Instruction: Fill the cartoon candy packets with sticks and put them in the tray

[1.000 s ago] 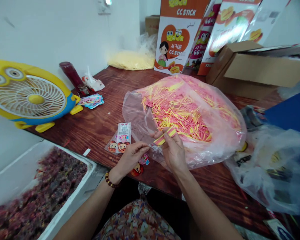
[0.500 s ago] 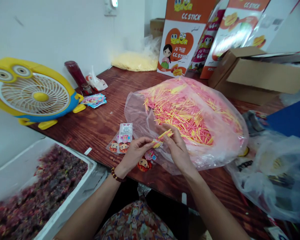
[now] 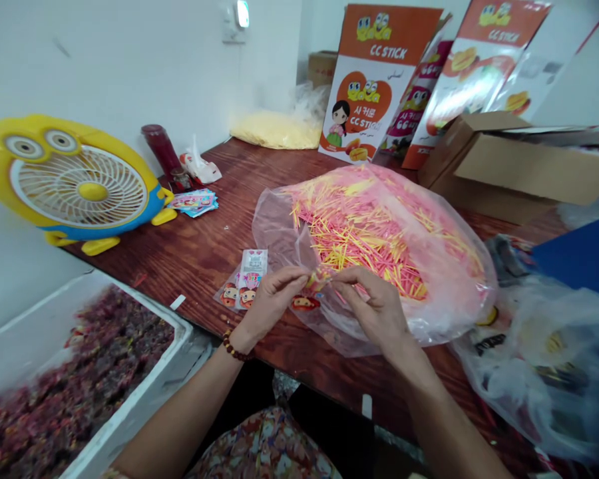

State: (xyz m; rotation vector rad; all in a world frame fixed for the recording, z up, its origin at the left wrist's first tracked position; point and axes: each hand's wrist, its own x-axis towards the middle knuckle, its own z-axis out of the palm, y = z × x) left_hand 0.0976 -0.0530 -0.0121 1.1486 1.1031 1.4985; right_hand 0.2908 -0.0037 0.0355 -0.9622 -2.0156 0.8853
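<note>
A small clear sachet point(image 3: 317, 278) with yellow sticks showing in it spans the gap between my hands, above the tabletop. My left hand point(image 3: 274, 296) pinches its left end between thumb and fingers. At its right end, my right hand point(image 3: 377, 306) is closed in a pinch, with the thumb and forefinger on the sachet's edge. Behind my hands, a large clear plastic bag point(image 3: 459, 286) lies open, full of loose pink and yellow sticks point(image 3: 349, 243). Flat printed sachets point(image 3: 252, 273) lie left of my left hand. Another printed sachet point(image 3: 305, 303) shows partly beneath my hands.
On the left stand a yellow fan point(image 3: 92, 191), a dark red bottle point(image 3: 157, 150) and a pile of sachets point(image 3: 196, 201). A white foam box point(image 3: 182, 327) sits below the table edge. Printed cartons point(image 3: 359, 100), an open cardboard box point(image 3: 524, 166) and plastic bags point(image 3: 569, 352) are behind and right.
The sticks that my right hand held at the sachet's mouth now show inside the sachet. My right hand has shifted right and turned, pinching the sachet's right end. The view has tilted slightly.
</note>
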